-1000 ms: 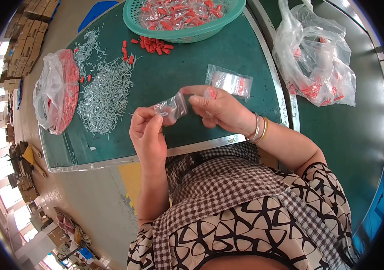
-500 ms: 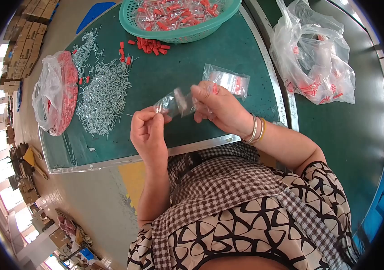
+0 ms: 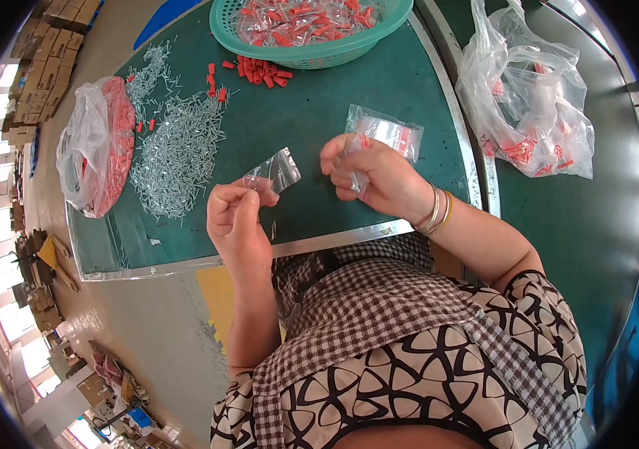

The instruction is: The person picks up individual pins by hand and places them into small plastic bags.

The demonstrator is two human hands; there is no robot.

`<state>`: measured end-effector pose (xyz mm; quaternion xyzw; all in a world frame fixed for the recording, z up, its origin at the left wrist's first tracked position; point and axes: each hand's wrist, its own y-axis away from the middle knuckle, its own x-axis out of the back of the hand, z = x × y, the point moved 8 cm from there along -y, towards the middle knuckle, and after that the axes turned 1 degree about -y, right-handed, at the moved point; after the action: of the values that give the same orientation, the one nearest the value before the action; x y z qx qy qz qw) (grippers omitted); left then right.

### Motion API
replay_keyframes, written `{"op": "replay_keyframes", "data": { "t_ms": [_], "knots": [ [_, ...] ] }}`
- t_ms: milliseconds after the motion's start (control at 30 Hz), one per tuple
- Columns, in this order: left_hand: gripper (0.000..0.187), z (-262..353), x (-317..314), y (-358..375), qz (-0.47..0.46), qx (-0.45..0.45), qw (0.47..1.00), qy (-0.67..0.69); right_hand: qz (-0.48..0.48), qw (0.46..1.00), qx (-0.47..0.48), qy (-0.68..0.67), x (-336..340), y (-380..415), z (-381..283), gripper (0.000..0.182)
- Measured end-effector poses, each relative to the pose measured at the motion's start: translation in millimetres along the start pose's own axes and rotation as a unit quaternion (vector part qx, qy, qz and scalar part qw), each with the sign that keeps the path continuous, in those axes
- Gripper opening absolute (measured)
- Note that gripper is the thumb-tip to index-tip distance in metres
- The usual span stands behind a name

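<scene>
Above a green, metal-edged surface (image 3: 297,105), the left hand (image 3: 238,224) is pinching a small, clear plastic bag (image 3: 283,170) by one end, apparently keeping the other free; the right hand (image 3: 393,179) is clutching clear, red-marked plastic (image 3: 360,179).

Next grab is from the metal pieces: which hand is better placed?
Probably the left hand: it's nearer the metal pieces. Its fingers pinch a clear bag, so that grip may need freeing. The right hand is farther off and also occupied, with crumpled plastic.
</scene>
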<state>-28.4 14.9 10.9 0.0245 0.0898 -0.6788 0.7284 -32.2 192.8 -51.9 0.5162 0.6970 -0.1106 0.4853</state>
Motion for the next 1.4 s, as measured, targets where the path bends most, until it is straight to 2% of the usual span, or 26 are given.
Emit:
{"op": "replay_keyframes", "data": {
  "t_ms": [267, 333, 433, 533, 633, 667, 733, 833, 1033, 1233, 1400],
  "knots": [
    [0.006, 0.3, 0.4, -1.5, 0.009, 0.021, 0.999, 0.024, 0.0, 0.998, -0.021, 0.051, -7.7, 0.6, -1.1, 0.019],
    [0.006, 1.3, -0.4, -1.4, 0.005, 0.023, 0.999, 0.029, 0.036, 0.995, -0.023, 0.086, -3.0, 2.1, 0.0, 0.03],
    [0.005, 0.7, -1.3, -1.2, -0.009, 0.023, 0.998, 0.051, 0.002, 0.988, 0.006, 0.155, -7.7, 1.7, 0.7, 0.038],
    [0.004, -0.2, 0.2, -0.7, -0.029, 0.021, 0.996, 0.078, 0.037, 0.986, -0.024, 0.162, -6.0, 3.0, 7.1, 0.029],
    [0.004, 0.6, -1.7, -0.4, -0.033, 0.024, 0.997, 0.072, 0.005, 0.986, -0.028, 0.167, -1.3, -2.5, 10.4, 0.008],
    [0.004, 0.9, -2.6, 0.0, -0.027, 0.029, 0.997, 0.066, -0.008, 0.989, -0.035, 0.147, -3.0, -2.0, 9.6, 0.008],
    [0.005, 0.9, -3.3, 0.7, -0.019, 0.036, 0.997, 0.058, -0.033, 0.993, -0.048, 0.105, -9.5, 0.5, 6.3, 0.026],
    [0.005, 0.5, -4.0, 1.5, -0.013, 0.043, 0.998, 0.055, -0.049, 0.987, -0.022, 0.151, -18.0, 1.8, 2.1, 0.043],
    [0.003, -4.4, -6.8, 4.7, -0.045, 0.053, 0.995, 0.078, -0.062, 0.985, -0.011, 0.159, -21.6, 1.4, 8.3, 0.045],
    [0.003, -11.8, -11.8, 10.6, -0.057, 0.076, 0.992, 0.078, -0.022, 0.991, -0.004, 0.128, -11.2, 0.2, 11.3, 0.029],
    [0.004, -16.8, -9.6, 15.3, -0.059, 0.082, 0.993, 0.057, 0.038, 0.979, 0.017, 0.201, -7.2, 3.0, 5.1, 0.021]
  ]
}}
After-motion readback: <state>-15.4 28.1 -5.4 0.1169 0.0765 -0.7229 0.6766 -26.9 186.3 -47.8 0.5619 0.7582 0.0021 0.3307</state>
